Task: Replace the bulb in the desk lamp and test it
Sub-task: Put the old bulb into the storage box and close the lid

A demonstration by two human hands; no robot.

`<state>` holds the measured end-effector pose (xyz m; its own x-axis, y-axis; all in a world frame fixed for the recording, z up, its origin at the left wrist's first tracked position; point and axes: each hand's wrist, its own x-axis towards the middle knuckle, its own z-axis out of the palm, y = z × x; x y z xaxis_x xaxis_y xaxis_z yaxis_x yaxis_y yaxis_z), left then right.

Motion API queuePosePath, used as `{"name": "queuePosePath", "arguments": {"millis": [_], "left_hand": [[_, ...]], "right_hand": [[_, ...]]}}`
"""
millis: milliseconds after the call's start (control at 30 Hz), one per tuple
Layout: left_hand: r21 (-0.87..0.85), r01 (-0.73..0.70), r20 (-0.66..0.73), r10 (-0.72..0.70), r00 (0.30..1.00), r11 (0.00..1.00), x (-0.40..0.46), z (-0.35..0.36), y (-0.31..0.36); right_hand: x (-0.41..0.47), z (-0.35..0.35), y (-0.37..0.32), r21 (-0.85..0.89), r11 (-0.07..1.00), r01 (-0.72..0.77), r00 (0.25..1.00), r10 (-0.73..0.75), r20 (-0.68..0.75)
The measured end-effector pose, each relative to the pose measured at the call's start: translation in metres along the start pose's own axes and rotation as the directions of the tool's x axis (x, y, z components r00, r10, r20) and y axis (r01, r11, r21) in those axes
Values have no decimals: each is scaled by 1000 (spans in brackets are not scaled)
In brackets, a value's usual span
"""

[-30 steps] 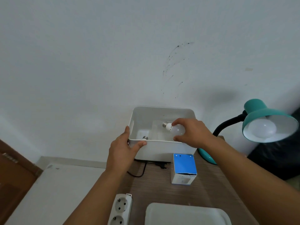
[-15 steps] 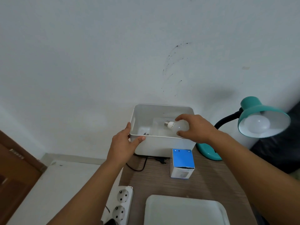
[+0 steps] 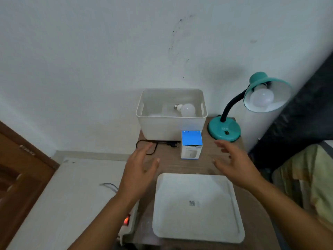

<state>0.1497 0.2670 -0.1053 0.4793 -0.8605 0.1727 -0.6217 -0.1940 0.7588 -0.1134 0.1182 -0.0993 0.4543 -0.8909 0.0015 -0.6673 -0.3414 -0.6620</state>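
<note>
A teal desk lamp point(image 3: 224, 129) stands at the table's far right, its shade holding a white bulb point(image 3: 262, 99) that is unlit. A loose white bulb point(image 3: 187, 110) lies inside the white bin point(image 3: 171, 127) against the wall. The lamp's black plug point(image 3: 173, 143) lies unplugged on the table in front of the bin. A blue-and-white bulb box point(image 3: 191, 144) stands beside it. My left hand point(image 3: 140, 166) and my right hand point(image 3: 232, 162) hover open and empty over the table, on either side of the box.
A white tray lid point(image 3: 198, 206) lies upside down at the table's near edge. A white power strip point(image 3: 128, 222) with a lit red switch sits at the near left, partly under my left arm. A dark mattress and patterned bedding lie to the right, a wooden door to the left.
My right hand let go of the loose bulb in the bin. My left hand released the bin's rim. Both hands drew back toward me, and the view tilted down.
</note>
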Motion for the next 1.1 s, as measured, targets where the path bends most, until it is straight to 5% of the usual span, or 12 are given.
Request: {"name": "queuePosePath", "arguments": {"millis": [167,333,700,1100], "left_hand": [[104,-1,232,-23,972,995,-56,16,-4],[142,-32,302,-13,953,989,-70,26,2],[386,145,459,-327,826,911,-123,38,-19],[343,97,417,-244,876,934,-130,36,-22]], "right_hand": [[-57,21,32,-37,984,-172,971,176,165],[-95,31,49,-57,985,-165,965,174,196],[-137,32,60,-232,961,-150,928,218,303],[-150,34,57,-246,960,-136,940,203,273]]}}
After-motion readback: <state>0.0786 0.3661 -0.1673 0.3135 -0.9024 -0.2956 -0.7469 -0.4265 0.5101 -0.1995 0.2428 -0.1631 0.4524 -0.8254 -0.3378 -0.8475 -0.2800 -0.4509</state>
